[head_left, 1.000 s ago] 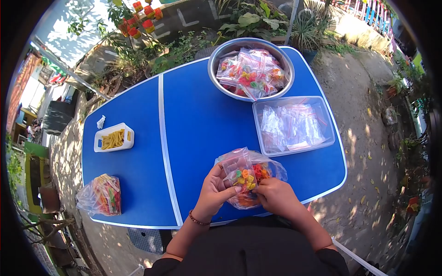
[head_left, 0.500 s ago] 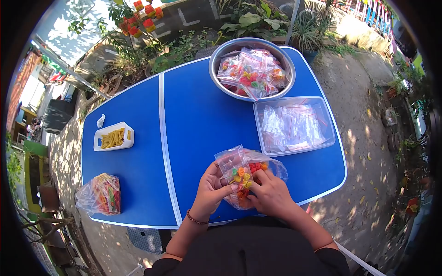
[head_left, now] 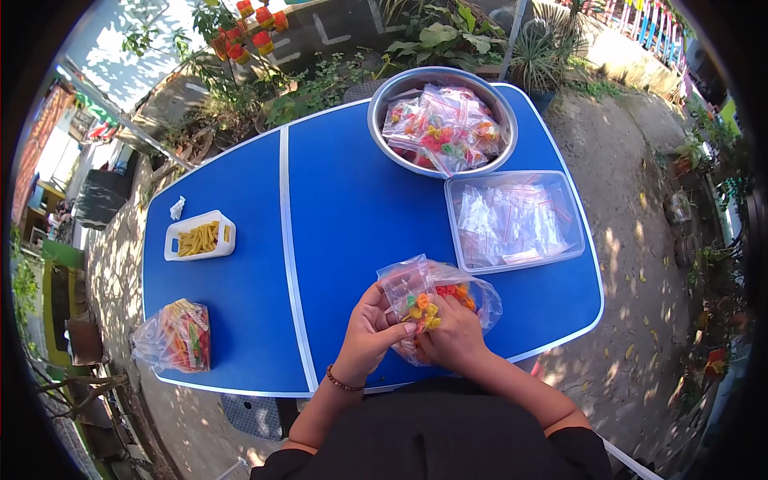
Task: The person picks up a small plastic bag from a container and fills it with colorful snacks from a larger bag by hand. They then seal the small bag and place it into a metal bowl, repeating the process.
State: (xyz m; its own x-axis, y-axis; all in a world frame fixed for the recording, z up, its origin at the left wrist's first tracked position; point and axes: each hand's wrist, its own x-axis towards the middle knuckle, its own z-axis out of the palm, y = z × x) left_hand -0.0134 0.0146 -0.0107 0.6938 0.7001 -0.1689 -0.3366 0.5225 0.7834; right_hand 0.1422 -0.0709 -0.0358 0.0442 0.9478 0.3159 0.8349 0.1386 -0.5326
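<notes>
At the table's near edge, my left hand (head_left: 370, 326) is closed on a small clear zip bag (head_left: 410, 286) that has green, orange and yellow pieces in its lower part. My right hand (head_left: 454, 334) is beside that bag, over a larger clear plastic bag (head_left: 486, 304) of red and orange pieces. Its fingers are bent and bunched together; their tips and anything between them are hidden.
A metal bowl (head_left: 376, 120) of filled packets stands at the back right. Below it is a clear tub (head_left: 579, 240) of flat bags. On the left of the blue table (head_left: 240, 320) are a white basket (head_left: 172, 249), crumpled tissue (head_left: 178, 208) and a bag of colourful sticks (head_left: 186, 336).
My right hand has shifted slightly left, closer to the small bag, and its fingers are more hidden behind it. The whole view has shifted a little.
</notes>
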